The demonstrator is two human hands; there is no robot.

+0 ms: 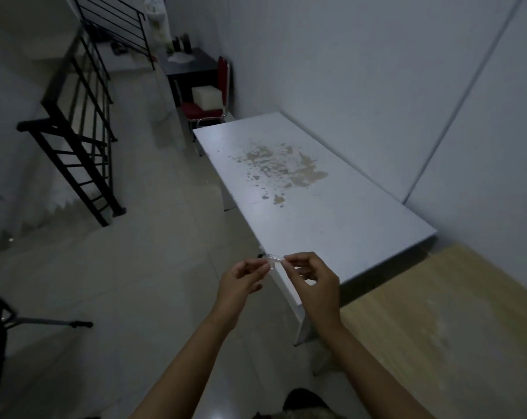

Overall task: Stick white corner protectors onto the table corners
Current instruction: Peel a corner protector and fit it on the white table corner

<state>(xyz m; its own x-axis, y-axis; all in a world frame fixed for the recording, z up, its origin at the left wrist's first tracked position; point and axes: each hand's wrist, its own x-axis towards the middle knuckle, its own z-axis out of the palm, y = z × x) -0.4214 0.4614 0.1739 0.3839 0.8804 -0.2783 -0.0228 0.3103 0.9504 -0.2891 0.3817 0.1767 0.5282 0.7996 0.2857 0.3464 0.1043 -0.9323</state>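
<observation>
A white table (331, 225) with a patch of peeled, brownish paint stands along the right wall. Its near left corner sits just under my hands. A small pale, see-through corner protector (275, 257) is pinched between both hands right above that corner. My left hand (244, 279) grips its left end with thumb and forefinger. My right hand (313, 278) grips its right end, the other fingers curled. The underside of the protector is hidden.
A wooden table (443, 322) butts against the white table's near end on the right. A black stair railing (84, 137) stands at the left. A red chair (205, 107) and a dark desk (192, 65) are at the far end. A black stand leg (59, 323) lies on the tiled floor.
</observation>
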